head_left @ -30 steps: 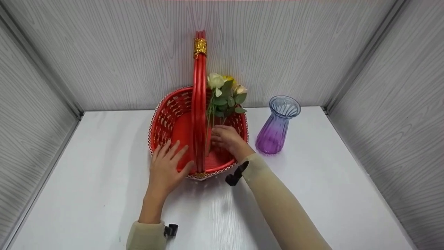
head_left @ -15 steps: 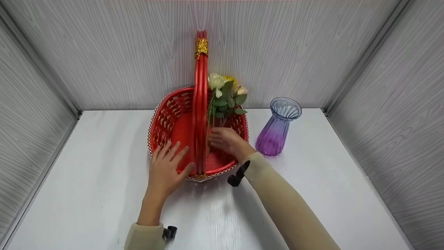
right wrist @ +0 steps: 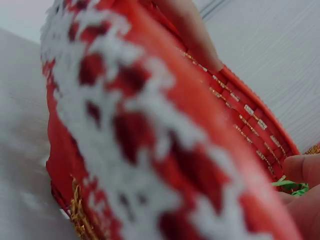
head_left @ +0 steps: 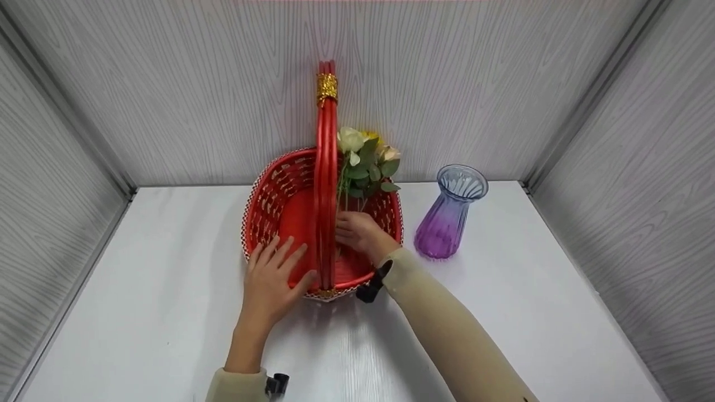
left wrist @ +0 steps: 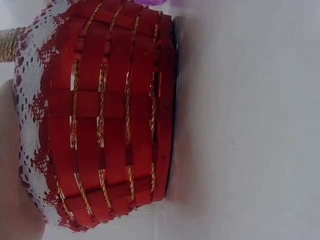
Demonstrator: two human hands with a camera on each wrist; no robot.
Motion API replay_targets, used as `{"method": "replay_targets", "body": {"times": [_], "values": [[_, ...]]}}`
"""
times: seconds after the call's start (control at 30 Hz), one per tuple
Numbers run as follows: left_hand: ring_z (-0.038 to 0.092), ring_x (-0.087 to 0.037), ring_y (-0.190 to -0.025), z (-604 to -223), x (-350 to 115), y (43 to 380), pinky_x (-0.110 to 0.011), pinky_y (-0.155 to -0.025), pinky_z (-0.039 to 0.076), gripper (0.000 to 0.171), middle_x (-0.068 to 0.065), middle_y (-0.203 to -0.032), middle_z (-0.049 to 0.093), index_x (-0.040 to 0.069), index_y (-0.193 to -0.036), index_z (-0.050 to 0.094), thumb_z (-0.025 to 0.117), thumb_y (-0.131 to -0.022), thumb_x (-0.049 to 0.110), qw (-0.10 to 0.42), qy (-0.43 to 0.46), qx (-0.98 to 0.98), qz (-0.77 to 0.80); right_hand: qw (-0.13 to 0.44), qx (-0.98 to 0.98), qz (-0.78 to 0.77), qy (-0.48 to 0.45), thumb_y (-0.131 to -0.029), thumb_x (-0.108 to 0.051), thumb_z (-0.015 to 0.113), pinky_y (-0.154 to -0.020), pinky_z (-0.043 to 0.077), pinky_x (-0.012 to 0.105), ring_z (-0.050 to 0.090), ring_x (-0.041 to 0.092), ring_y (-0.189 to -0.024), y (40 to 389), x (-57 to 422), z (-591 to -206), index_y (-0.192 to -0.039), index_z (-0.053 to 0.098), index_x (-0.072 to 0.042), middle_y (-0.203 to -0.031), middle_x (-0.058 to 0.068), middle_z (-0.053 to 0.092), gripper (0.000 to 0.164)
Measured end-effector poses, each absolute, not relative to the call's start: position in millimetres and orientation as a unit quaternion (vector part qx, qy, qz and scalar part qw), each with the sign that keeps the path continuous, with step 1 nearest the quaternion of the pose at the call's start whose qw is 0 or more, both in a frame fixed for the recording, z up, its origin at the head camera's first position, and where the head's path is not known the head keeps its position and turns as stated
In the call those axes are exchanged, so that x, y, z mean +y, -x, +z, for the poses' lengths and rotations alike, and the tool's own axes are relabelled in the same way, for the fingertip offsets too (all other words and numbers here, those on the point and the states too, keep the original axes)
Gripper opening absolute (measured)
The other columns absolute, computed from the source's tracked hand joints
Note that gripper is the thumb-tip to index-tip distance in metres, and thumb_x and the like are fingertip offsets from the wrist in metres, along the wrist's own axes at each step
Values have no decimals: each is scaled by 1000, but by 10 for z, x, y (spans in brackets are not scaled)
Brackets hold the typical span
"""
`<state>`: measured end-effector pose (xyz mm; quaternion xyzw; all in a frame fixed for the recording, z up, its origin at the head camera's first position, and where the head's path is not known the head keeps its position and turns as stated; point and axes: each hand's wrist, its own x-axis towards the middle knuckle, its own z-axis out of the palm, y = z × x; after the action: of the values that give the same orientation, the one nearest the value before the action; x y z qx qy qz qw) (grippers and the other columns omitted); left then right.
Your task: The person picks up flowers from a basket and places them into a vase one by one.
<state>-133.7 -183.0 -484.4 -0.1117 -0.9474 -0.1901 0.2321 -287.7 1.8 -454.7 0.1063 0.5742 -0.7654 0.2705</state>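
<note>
A red woven basket (head_left: 296, 212) with a tall arched handle and white lace trim stands at the back middle of the table. White, yellow and pale peach artificial roses (head_left: 363, 159) stand in its right half, their stems (head_left: 342, 195) running down inside. My right hand (head_left: 360, 231) reaches over the basket's right front rim and grips the stems low down; the handle hides its fingertips. In the right wrist view, green stem (right wrist: 291, 186) shows between the fingers. Spread, straight fingers of my left hand (head_left: 273, 279) rest over the basket's left front rim.
A glass vase (head_left: 444, 218), blue at the top and purple below, stands on the white table (head_left: 167, 312) to the right of the basket. Grey wood-grain panels (head_left: 212, 89) enclose the table at the back and both sides.
The right hand has shifted slightly left among the stems, its fingers going further behind the handle. The left hand keeps its place on the rim. The whole head view has tilted a little.
</note>
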Motion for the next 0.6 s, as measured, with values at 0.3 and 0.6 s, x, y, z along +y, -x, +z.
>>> {"method": "replay_targets", "body": {"times": [0.3, 0.6], "values": [[41, -37, -142, -4875, -1770, 1367, -57, -119, 20, 60, -10, -147, 55, 21, -138, 62, 55, -92, 59, 245, 119, -944, -189, 222, 596, -767, -86, -105, -19, 50, -96, 53, 37, 64, 24, -110, 2908, 101, -4610, -145, 50, -9, -123, 11, 66, 42], [45, -37, -139, -4880, -1772, 1347, -60, -117, 23, 59, -10, -144, 57, 18, -135, 65, 59, -90, 58, 273, 127, -935, -187, 195, 617, -758, -76, -105, -23, 51, -83, 55, 32, 66, 19, -96, 2860, 99, -4594, -137, 60, -12, -110, 8, 70, 35]]}}
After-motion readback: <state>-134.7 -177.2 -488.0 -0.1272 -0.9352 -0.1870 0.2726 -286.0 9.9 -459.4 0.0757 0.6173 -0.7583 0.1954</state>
